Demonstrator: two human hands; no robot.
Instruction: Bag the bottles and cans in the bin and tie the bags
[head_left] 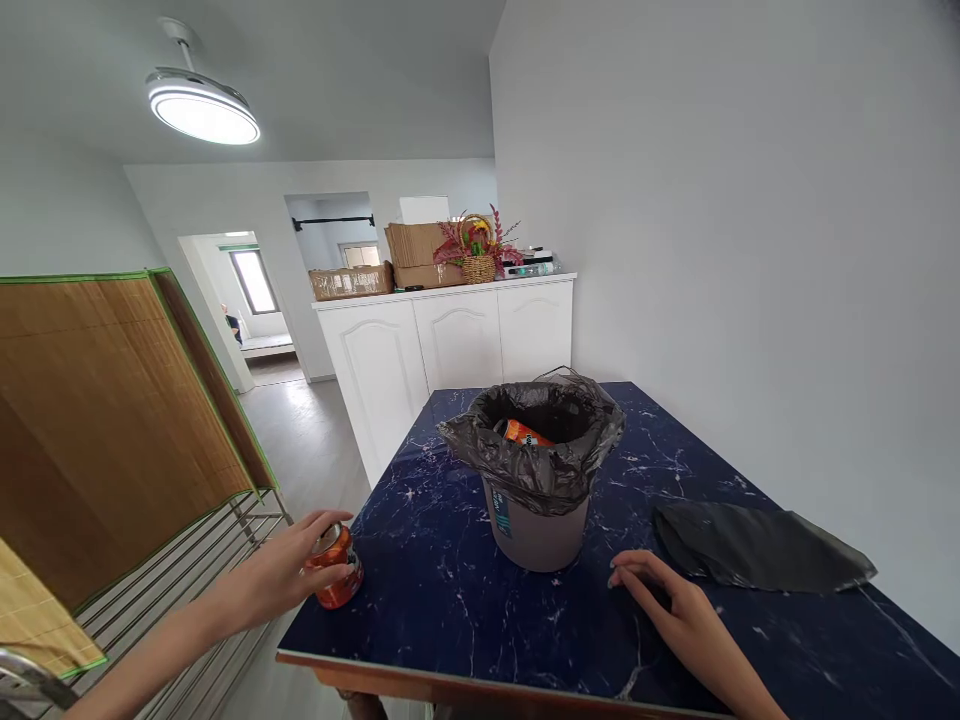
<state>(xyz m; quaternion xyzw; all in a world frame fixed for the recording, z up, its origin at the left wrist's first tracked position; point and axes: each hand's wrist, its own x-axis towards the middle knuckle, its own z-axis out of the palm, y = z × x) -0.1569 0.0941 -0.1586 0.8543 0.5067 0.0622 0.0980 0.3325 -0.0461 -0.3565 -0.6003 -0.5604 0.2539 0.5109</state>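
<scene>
My left hand (pixel 292 570) is wrapped round an orange drink can (pixel 335 568) standing at the left edge of the dark blue marbled table (pixel 450 600). My right hand (pixel 675 605) lies flat on the table, fingers stretched out, just right of a grey bin (pixel 534 535). The bin is lined with a black bag (pixel 536 460), and another orange can (pixel 523 433) lies inside it. A folded black bag (pixel 757 548) lies on the table to the right of my right hand.
A white wall runs along the table's right side. White cabinets (pixel 450 340) stand behind the table with cardboard boxes and a flower basket (pixel 477 250) on top. A bamboo mat (pixel 105 420) over a metal rack is on the left. A person stands in the far doorway.
</scene>
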